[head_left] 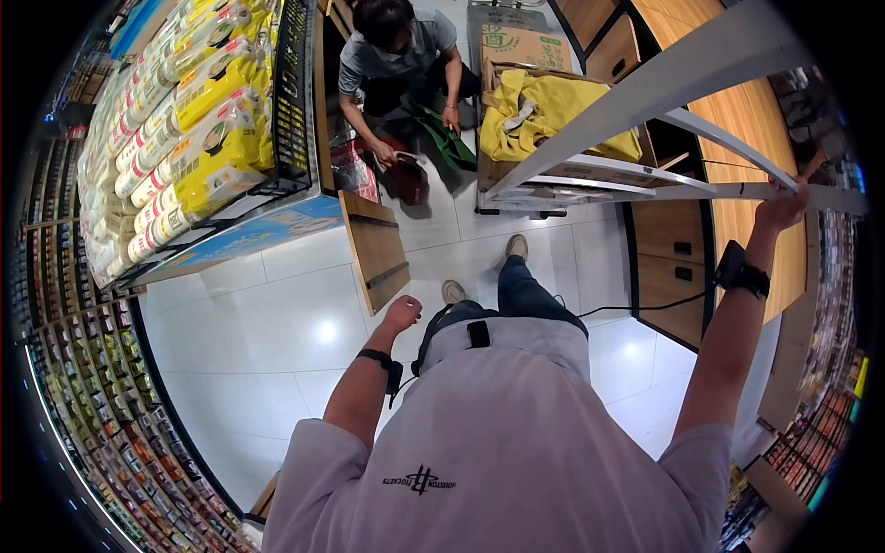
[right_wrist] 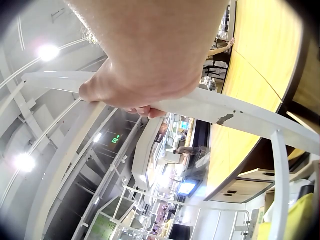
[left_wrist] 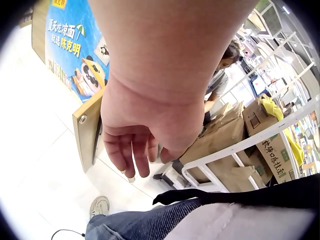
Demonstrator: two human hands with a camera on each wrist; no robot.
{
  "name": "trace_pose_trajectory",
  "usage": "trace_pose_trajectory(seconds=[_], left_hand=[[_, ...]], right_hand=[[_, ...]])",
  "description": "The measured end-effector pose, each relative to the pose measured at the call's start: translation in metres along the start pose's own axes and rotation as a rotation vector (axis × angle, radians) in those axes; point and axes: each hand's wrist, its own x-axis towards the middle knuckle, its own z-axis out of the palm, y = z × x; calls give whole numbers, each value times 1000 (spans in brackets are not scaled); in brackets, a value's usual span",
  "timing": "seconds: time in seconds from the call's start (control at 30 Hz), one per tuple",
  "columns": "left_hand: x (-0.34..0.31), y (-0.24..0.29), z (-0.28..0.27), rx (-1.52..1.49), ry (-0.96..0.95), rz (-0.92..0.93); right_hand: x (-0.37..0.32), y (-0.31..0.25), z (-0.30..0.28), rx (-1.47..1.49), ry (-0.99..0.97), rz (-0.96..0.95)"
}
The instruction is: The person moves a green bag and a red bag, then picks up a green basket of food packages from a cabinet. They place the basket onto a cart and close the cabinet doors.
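My right hand (head_left: pixel 782 207) grips the white metal frame (head_left: pixel 645 88) of a cart, off to the right. In the right wrist view, the fingers of that hand (right_wrist: pixel 140 92) curl round a white bar (right_wrist: pixel 240 120) with chipped paint. My left hand (head_left: pixel 402 313) hangs beside my hip with loosely curled fingers and holds nothing. In the left wrist view, this hand (left_wrist: pixel 152 117) is above the floor. Nearest to it in the head view is an open wooden door panel (head_left: pixel 373 253). The cart carries cardboard boxes (left_wrist: pixel 220 135) and yellow cloth-like material (head_left: pixel 553 115).
A person (head_left: pixel 396 60) crouches ahead, with dark green material (head_left: pixel 447 138) and a dark red bag (head_left: pixel 406 180) in front. Yellow-and-white packages (head_left: pixel 217 147) are stacked at left. A wooden counter (head_left: pixel 737 212) runs along the right. Stocked shelves (head_left: pixel 101 387) line the far left.
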Motion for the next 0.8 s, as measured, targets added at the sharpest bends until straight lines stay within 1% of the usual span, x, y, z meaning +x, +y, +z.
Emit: trace_pose_trajectory(seconds=[0.07, 0.17, 0.23, 0.4, 0.47, 0.53, 0.63, 0.8], left_hand=[[-1, 2, -2, 1, 3, -3], [-1, 5, -2, -2, 5, -7], [-1, 7, -3, -3, -1, -11], [-2, 12, -1, -32, -15, -4], [-1, 12, 0, -18, -14, 5], [-1, 11, 2, -23, -14, 6], [1, 9, 4, -10, -22, -1], [-1, 8, 7, -3, -17, -14]], right_hand=[[1, 0, -1, -20, 23, 4], [-1, -4, 3, -1, 5, 37], [-8, -6, 11, -23, 72, 1], [-2, -1, 4, -34, 97, 19], [-6, -4, 10, -41, 117, 16], [-9, -6, 15, -71, 133, -19], [-6, -4, 10, -71, 104, -16], [-8, -6, 14, -89, 125, -23]])
